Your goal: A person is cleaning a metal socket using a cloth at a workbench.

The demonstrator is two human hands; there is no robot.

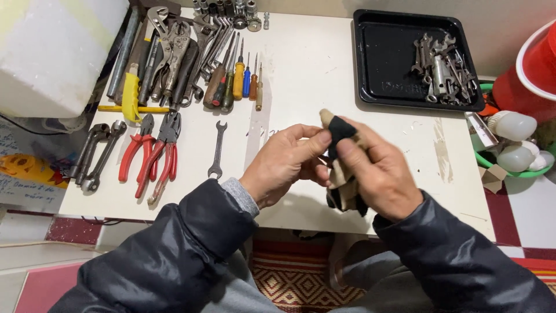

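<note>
Both my hands are raised over the front edge of a white table [301, 64]. My right hand [379, 174] grips a black and tan rag [341, 130] that is bunched around something I cannot make out. My left hand [284, 162] pinches the same rag from the left, thumb and fingers closed on its top. The rag's lower end hangs below my right palm. What the rag covers is hidden.
A black tray [385, 58] with several small wrenches sits at the back right. Red-handled pliers [153, 153], a combination wrench [218, 149], screwdrivers [237, 78] and larger wrenches lie at the left. A green basket [509, 171] with bulbs and a red bucket [536, 69] stand at the right.
</note>
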